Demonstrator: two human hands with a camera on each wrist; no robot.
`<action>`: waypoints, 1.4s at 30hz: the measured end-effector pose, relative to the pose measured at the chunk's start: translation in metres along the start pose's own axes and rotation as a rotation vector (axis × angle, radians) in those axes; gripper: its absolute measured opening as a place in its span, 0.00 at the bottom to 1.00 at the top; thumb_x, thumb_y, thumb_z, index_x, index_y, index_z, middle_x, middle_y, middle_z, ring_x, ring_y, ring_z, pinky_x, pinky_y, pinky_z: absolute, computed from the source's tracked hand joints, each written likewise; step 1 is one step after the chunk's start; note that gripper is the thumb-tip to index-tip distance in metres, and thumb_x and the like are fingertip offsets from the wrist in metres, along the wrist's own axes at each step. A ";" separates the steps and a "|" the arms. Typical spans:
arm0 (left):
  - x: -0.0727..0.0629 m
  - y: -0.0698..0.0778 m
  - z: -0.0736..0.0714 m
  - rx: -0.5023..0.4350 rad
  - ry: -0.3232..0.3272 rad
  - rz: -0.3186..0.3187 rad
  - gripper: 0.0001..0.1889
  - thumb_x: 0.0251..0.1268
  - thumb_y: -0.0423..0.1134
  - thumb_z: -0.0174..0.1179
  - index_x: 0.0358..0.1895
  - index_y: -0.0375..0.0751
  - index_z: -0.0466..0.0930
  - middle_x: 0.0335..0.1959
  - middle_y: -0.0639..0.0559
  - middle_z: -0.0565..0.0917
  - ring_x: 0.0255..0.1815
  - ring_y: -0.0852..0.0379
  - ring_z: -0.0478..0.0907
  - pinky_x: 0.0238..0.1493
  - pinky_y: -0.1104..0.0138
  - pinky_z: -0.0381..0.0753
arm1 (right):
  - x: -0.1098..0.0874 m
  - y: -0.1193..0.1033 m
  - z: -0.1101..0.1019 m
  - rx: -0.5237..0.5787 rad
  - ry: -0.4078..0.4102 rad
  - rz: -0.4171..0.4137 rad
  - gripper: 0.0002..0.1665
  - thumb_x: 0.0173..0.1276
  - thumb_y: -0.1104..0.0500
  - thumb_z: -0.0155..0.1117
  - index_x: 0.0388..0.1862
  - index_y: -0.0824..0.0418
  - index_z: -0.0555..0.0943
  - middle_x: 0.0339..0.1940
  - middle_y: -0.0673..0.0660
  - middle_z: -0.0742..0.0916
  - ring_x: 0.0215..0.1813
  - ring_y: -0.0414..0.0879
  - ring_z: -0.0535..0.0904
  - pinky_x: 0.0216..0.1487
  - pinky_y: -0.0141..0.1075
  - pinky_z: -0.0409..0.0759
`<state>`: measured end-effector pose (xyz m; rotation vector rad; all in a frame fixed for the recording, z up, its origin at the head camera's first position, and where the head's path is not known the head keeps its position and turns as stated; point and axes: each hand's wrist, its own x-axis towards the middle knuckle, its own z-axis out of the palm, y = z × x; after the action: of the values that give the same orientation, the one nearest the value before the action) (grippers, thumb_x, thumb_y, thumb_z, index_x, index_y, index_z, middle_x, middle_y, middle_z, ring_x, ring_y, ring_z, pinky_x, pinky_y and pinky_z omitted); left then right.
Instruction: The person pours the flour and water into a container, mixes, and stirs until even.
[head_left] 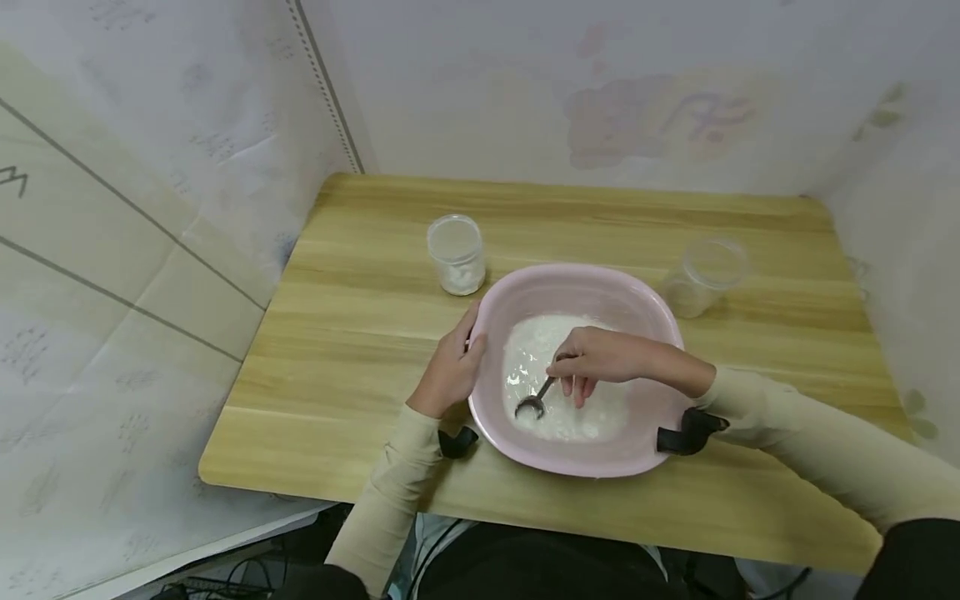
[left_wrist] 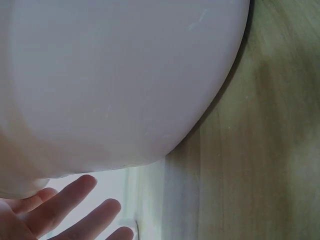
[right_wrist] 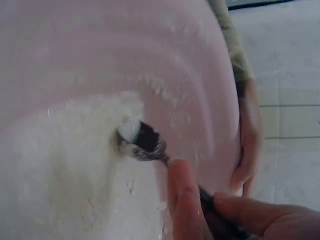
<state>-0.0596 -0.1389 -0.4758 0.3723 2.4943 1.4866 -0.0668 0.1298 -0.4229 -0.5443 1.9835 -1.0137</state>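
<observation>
A pink plastic basin (head_left: 573,468) stands on the table with a white, wet mixture (head_left: 585,423) in its bottom. My right hand (head_left: 596,358) reaches over it and pinches the handle of a metal spoon (head_left: 531,407). In the right wrist view, the spoon's bowl (right_wrist: 146,139) has white residue on it and lies at the mixture's edge. At the basin's left side, my left hand (head_left: 450,367) holds the rim, thumb at the edge. The left wrist view shows its fingers (left_wrist: 62,202) spread beside the basin's outer wall.
A clear jar (head_left: 456,254) with white contents stands behind the basin to the left. Another clear container (head_left: 703,277) is at the back right. Walls with faded prints border the wooden table (head_left: 337,392) at the back and sides.
</observation>
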 end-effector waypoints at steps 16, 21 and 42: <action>-0.005 -0.005 -0.008 -0.027 0.024 -0.020 0.31 0.84 0.44 0.43 0.85 0.45 0.53 0.82 0.42 0.64 0.61 0.39 0.83 0.60 0.49 0.85 | -0.044 0.008 -0.036 -0.228 0.274 0.248 0.23 0.77 0.61 0.49 0.22 0.65 0.82 0.13 0.53 0.81 0.12 0.41 0.77 0.18 0.34 0.78; -0.005 -0.005 -0.009 -0.038 0.027 -0.018 0.31 0.84 0.43 0.43 0.85 0.44 0.53 0.82 0.42 0.64 0.62 0.39 0.83 0.60 0.49 0.86 | -0.039 0.006 -0.045 -0.309 0.401 0.277 0.25 0.83 0.59 0.44 0.30 0.68 0.83 0.17 0.58 0.85 0.15 0.46 0.81 0.20 0.36 0.78; -0.003 -0.004 -0.008 -0.044 0.013 -0.014 0.32 0.84 0.42 0.44 0.85 0.42 0.51 0.81 0.38 0.66 0.65 0.39 0.82 0.60 0.52 0.86 | 0.025 0.008 -0.054 -0.086 0.422 0.095 0.24 0.86 0.53 0.49 0.45 0.71 0.84 0.29 0.61 0.89 0.24 0.50 0.87 0.33 0.45 0.89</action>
<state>-0.0596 -0.1486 -0.4755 0.3385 2.4650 1.5403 -0.1257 0.1424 -0.4224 -0.2922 2.4080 -1.0520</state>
